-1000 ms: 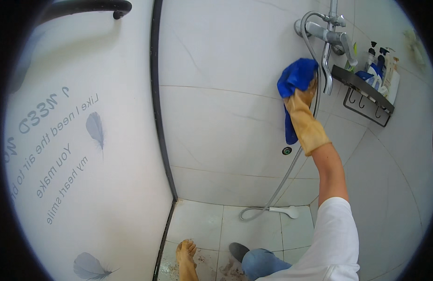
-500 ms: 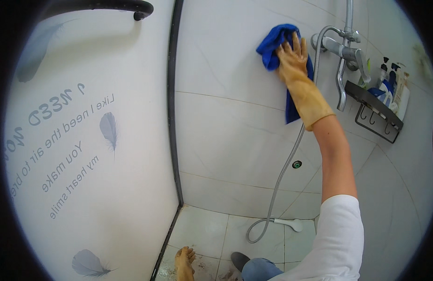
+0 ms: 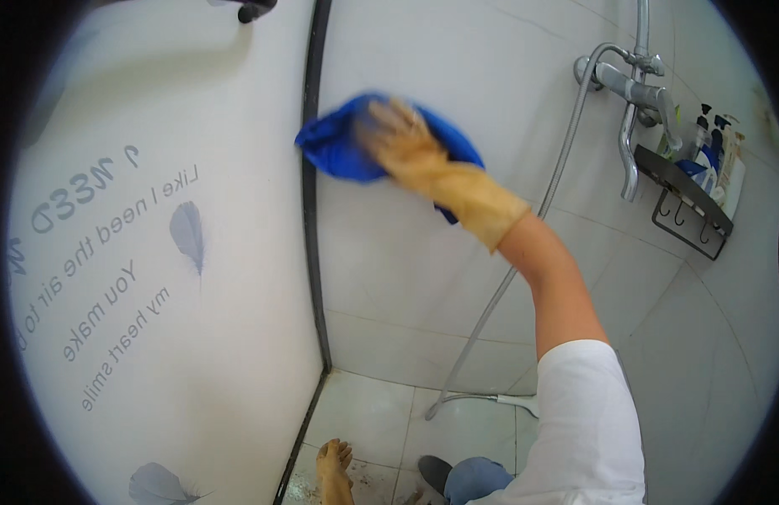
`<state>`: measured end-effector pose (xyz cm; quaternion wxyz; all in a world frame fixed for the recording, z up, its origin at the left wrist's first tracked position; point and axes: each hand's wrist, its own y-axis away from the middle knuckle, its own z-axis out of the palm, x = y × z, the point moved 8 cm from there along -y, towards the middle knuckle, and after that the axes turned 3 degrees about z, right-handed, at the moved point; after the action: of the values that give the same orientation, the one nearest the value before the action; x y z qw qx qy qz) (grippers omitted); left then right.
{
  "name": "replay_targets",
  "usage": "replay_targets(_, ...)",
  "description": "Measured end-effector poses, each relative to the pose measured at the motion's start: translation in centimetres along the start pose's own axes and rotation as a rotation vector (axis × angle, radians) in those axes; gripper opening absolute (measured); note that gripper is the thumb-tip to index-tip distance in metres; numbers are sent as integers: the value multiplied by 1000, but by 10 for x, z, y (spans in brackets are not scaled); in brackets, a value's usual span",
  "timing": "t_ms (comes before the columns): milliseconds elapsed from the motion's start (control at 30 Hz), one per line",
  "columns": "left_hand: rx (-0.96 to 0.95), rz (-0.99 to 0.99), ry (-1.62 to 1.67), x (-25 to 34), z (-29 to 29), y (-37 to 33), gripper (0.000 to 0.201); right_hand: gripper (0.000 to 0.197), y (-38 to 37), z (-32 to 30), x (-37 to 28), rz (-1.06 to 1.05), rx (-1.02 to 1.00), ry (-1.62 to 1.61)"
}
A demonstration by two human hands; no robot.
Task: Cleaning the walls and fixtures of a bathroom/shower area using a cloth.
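My right hand (image 3: 398, 139), in a yellow rubber glove, presses a blue cleaning cloth (image 3: 339, 147) against the pale tiled wall (image 3: 423, 278). The cloth spreads out on both sides of the glove, and its left end reaches over the black vertical frame strip (image 3: 312, 210). Motion blurs the fingers and the cloth. Low in the picture hangs my left hand (image 3: 333, 461), also gloved in yellow, above the floor tiles. Its fingers are loosely bent and partly apart, with nothing visible in them.
On the right are a chrome shower mixer (image 3: 634, 88) and a corner shelf (image 3: 684, 189) with several bottles. A metal hose (image 3: 482, 324) runs down to a white shower head (image 3: 528, 405) on the floor. At left stands a frosted panel (image 3: 221, 337) with feather prints.
My right hand has swept the blue cloth left and slightly down along the wall, from beside the mixer to the black strip. My left hand has hardly moved.
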<state>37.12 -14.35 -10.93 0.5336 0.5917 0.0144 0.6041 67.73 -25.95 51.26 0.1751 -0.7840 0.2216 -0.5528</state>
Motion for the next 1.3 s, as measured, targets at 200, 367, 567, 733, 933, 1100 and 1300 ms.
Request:
replay_targets(200, -150, 50, 24, 7, 47, 19, 40, 54, 163, 55, -96, -221, -138, -123)
replay_targets(367, -97, 14, 11, -5, 36, 26, 38, 51, 173, -6, 26, 233, -175, -11)
replay_targets(567, -137, 6, -1, -19, 37, 19, 36, 85, 208, -94, 193, 842, 132, 116)
replay_targets(733, -78, 30, -2, -11, 27, 27, 34, 79, 213, -102, 222, 926, 172, 227)
replay_targets(933, -100, 27, -13, -1, 23, 30, 39, 77, 232, -104, 225, 992, 440, -60)
replay_targets(1100, -92, 10, -56, -9, 7, 32, 41, 76, 257, -79, 252, 1061, 637, -310)
replay_targets(1300, -63, 44, -67, 13, 29, 51, 40, 75, 313, -30, 171, 1205, 815, -642)
